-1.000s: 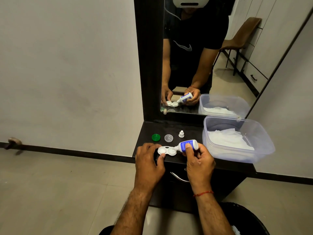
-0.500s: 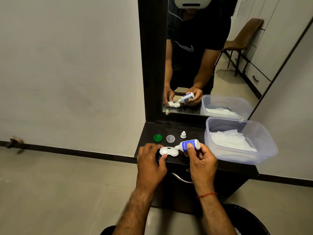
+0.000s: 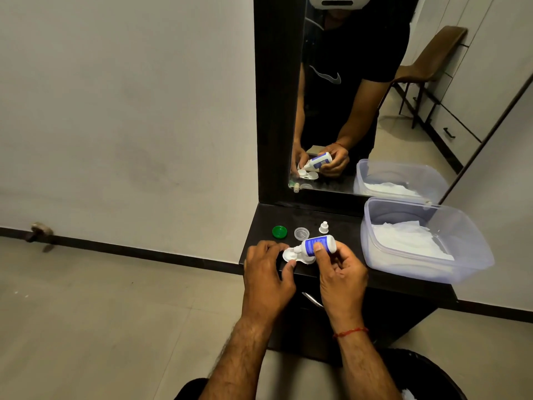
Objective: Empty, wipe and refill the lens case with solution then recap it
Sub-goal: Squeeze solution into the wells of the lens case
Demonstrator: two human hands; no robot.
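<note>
The white lens case (image 3: 289,254) lies uncapped on the dark shelf (image 3: 340,274) near its front edge. My left hand (image 3: 266,271) pinches the case's left end between thumb and fingers. My right hand (image 3: 340,269) grips the small white and blue solution bottle (image 3: 317,245), tipped on its side with the nozzle over the case's left well. Behind the case lie a green cap (image 3: 279,231), a clear cap (image 3: 301,233) and the bottle's small white cap (image 3: 324,227).
A clear plastic tub (image 3: 473,241) with white tissues stands at the shelf's right end. A dark-framed mirror (image 3: 277,111) rises behind the shelf. A black bin (image 3: 432,376) sits on the floor below right. A drawer handle (image 3: 310,298) shows under the shelf.
The bottle's nozzle has moved left, from the case's right well to over its left well. My left hand still holds the case in place.
</note>
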